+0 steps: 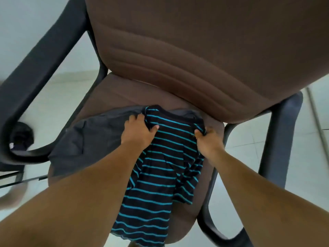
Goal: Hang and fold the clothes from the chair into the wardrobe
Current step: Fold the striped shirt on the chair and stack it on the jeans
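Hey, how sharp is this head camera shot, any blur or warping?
Head view: wide-angle warping bends the chair and its armrests; the lower left edge is motion-smeared; light is soft and even, no glare; the striped shirt, left hand and right hand look fairly sharp.

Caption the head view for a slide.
Both hands, left hand and right hand, grip striped shirt on brown chair.

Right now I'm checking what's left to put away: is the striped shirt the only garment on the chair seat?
No, a dark grey garment lies on the seat beneath and left of the striped shirt.
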